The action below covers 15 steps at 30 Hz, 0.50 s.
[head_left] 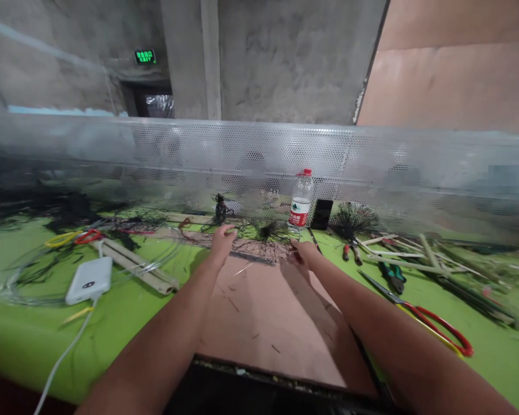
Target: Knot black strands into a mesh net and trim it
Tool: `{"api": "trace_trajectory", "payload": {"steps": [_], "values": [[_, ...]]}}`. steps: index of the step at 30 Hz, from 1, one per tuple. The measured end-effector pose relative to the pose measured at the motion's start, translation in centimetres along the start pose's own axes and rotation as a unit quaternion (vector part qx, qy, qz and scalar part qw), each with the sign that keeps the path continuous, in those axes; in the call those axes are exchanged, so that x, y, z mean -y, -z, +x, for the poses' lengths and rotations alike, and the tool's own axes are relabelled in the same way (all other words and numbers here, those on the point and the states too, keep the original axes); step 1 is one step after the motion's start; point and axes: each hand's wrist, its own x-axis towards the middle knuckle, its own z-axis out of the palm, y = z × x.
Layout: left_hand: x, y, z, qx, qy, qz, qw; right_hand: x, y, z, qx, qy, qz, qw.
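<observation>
A dark, branching tuft of thin black wire-like strands (266, 231) lies at the far end of a pinkish-brown board (255, 311), between my two hands. At its left edge is my left hand (223, 242), thumb and fingers drawn together; what they hold, if anything, is too small to make out. On the opposite side my right hand (303, 253) has its fingers curled together near the strands' ends. Its grip is partly hidden and blurred. Behind my left hand stands another black strand bundle (219, 208).
A water bottle (300, 199) and a black phone (322, 214) stand behind, before a perforated metal screen (251, 147). To the right lie red-handled scissors (432, 323), green-black pliers (392, 276) and thin sticks. A white power bank (90, 280) with a cable and bamboo pieces (134, 268) lie left.
</observation>
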Motion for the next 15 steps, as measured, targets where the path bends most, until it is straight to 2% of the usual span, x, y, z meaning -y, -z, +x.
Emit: {"api": "trace_trajectory", "payload": {"steps": [4, 7, 9, 11, 13, 15], "values": [[-0.5, -0.1, 1.1, -0.027, 0.015, 0.019, 0.999, 0.6, 2.1, -1.6, 0.011, 0.020, -0.138, 0.990], [-1.1, 1.3, 3.9, -0.068, 0.028, 0.061, 0.995, 1.2, 3.1, -3.4, 0.028, 0.037, -0.203, 0.978], [-1.5, 3.5, 6.3, -0.081, 0.029, 0.112, 0.990, 1.3, 3.4, -4.8, 0.047, 0.064, -0.268, 0.960], [-1.6, 6.7, 8.3, -0.078, 0.030, 0.183, 0.980, 1.0, 3.4, -6.4, 0.082, 0.122, -0.376, 0.915], [-1.2, 10.2, 9.7, -0.039, 0.042, 0.266, 0.962, 0.4, 3.3, -8.0, 0.121, 0.188, -0.452, 0.864], [-0.3, 13.6, 10.3, 0.018, 0.061, 0.351, 0.934, -0.4, 3.1, -9.2, 0.147, 0.237, -0.473, 0.836]]}}
